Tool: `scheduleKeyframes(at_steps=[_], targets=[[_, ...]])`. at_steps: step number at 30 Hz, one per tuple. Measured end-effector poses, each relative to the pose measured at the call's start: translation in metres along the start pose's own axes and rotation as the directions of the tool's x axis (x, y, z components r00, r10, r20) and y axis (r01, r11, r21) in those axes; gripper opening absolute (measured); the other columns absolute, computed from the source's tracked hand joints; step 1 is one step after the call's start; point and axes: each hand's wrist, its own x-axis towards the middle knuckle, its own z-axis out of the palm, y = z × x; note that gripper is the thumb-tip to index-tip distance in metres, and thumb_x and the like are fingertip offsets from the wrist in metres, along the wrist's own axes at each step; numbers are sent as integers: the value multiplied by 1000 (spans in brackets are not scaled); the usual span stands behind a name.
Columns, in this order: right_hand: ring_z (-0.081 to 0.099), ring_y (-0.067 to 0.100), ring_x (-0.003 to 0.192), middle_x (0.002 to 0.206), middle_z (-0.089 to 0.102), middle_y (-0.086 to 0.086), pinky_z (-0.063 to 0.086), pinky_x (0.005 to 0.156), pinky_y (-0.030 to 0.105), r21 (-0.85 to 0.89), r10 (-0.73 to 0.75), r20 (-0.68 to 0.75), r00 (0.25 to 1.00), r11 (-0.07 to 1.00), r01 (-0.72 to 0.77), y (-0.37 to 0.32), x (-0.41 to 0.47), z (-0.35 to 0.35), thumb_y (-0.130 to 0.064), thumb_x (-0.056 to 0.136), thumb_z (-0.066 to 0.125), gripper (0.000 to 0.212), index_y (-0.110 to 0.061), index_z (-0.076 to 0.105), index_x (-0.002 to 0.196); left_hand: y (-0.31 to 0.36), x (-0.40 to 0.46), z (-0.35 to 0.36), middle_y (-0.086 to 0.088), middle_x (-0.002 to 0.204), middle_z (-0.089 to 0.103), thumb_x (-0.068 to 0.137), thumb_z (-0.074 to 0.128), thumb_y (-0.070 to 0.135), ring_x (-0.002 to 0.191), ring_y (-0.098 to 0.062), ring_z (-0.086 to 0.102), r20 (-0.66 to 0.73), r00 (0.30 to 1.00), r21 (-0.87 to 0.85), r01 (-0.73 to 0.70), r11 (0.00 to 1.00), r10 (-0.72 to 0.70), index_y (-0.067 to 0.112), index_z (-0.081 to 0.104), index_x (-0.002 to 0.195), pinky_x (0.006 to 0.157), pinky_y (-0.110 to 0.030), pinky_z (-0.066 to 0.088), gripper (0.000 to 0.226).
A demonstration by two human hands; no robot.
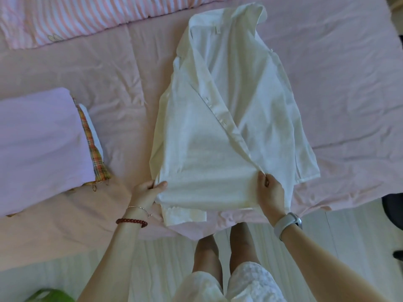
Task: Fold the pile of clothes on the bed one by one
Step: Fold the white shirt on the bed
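1. The left hand (148, 189) reaches forward with the forearm angled up from the lower left, palm turned inward, thumb on top and fingers curled under; it is pinched closed on the near left corner of the white button-up shirt (229, 118).
2. The right hand (270, 188) comes in from the lower right, wrist bent, back of the hand toward the camera; its fingertips are clamped on the shirt's button placket where that edge meets the near fold.
3. The shirt lies spread on the pink bed sheet (338, 83) directly ahead of both hands, collar at the far end, hem end toward the person. Its left front panel is folded diagonally across the body, and the near edge is lifted slightly between the two hands.
4. A sleeve or cuff end of the shirt sticks out beneath the held fold, just under the left hand, near the bed's edge.
5. A beaded red bracelet (132, 222) and a thin chain sit on the left wrist; a pale watch (287, 221) is strapped on the right wrist.
6. Well to the left of the left hand rests a stack of folded clothes (41, 144), lilac on top with a plaid piece showing at its side.
7. A pink striped quilt (76, 18) lies far beyond the left hand.
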Motion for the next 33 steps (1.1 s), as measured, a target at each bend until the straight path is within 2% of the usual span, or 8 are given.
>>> scheduleKeyframes(at_steps=[4, 7, 10, 13, 17, 22, 29, 33], targets=[[44, 23, 60, 59, 47, 2, 26, 52, 33, -38, 48, -68, 997, 998, -51, 14, -6, -3, -21, 99, 38, 39, -8, 44, 62, 0, -6, -4, -1, 61, 29, 94, 52, 17, 59, -15, 30, -83, 982, 100, -163, 982, 171, 14, 31, 61, 55, -24, 26, 39], [46, 21, 62, 62, 50, 2, 29, 52, 28, 57, 13, -39, 999, 998, -11, 16, -13, -7, -22, 99, 37, 33, -3, 53, 77, -4, -14, -4, -3, 64, 28, 95, 50, 18, 59, -14, 29, -84, 941, 161, -312, 936, 328, 12, 32, 67, 53, -18, 28, 34], [52, 12, 62, 65, 56, -4, 37, 57, 26, 23, 0, 140, 990, 1000, -4, 19, -23, 1, -34, 95, 46, 22, -13, 53, 97, -17, -11, -3, -6, 77, 51, 80, 68, 38, 70, -17, 49, 26, 971, 173, -238, 956, 237, 0, 50, 88, 64, -26, 41, 42], [57, 22, 77, 79, 60, -1, 45, 71, 33, -174, 71, 312, 948, 985, -17, 32, -24, 17, -31, 90, 52, 18, -18, 47, 102, -33, -5, -7, 1, 89, 63, 72, 70, 37, 84, -19, 60, 81, 995, 220, -75, 973, 58, 13, 56, 95, 66, -25, 45, 36], [54, 25, 76, 76, 56, 1, 43, 68, 32, -292, 112, 360, 926, 956, -3, 47, -25, 24, -20, 95, 41, 14, -15, 52, 88, -60, 0, -14, -17, 92, 60, 89, 59, 20, 90, -34, 58, -91, 991, 443, -46, 895, 96, -2, 54, 97, 72, -34, 40, 24], [55, 22, 77, 83, 59, 2, 42, 69, 29, -394, 155, 375, 914, 919, 5, 55, -31, 18, -18, 95, 42, 15, -15, 56, 93, -74, 0, -18, -11, 92, 56, 88, 56, 16, 90, -35, 56, -217, 976, 552, 105, 827, 21, 2, 49, 101, 69, -34, 39, 21], [54, 27, 74, 72, 56, 6, 36, 63, 28, -478, 129, 250, 960, 878, 7, 12, -12, 15, -18, 93, 36, 23, -12, 51, 76, -34, 13, 3, -21, 119, 48, 85, 58, 8, 115, -35, 43, -233, 946, 549, -64, 833, 227, -1, 50, 117, 91, -41, 39, 34], [62, 28, 79, 80, 65, 7, 49, 68, 31, -410, 57, 241, 969, 911, 49, -31, 12, 18, -18, 91, 37, 22, -14, 59, 92, 11, 36, 24, -20, 119, 51, 87, 55, 11, 115, -34, 41, -183, 922, 584, -177, 792, 342, 0, 53, 114, 91, -39, 36, 30]])
